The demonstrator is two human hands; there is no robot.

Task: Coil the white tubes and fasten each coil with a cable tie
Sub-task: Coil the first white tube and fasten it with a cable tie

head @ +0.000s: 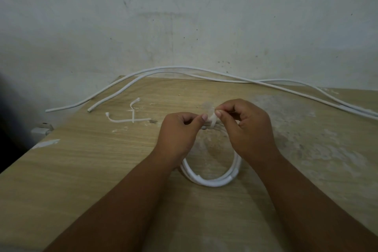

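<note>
Dim, flat, soft light; faint shadows under hands (pixel 214 127); wide-angle bowing at desk (pixel 102 159) edges; slightly soft focus.

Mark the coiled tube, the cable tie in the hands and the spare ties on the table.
coiled white tube (pixel 206 183): head view, near arc of the coil.
cable tie (pixel 212 120): head view, band between the thumbs.
spare cable ties (pixel 133 120): head view, where the two cross.

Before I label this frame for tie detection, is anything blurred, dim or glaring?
Head view: dim, even light, no glare; the translucent white cable tie pinched between left hand and right hand is blurred; the coiled white tube looks sharp.
</note>
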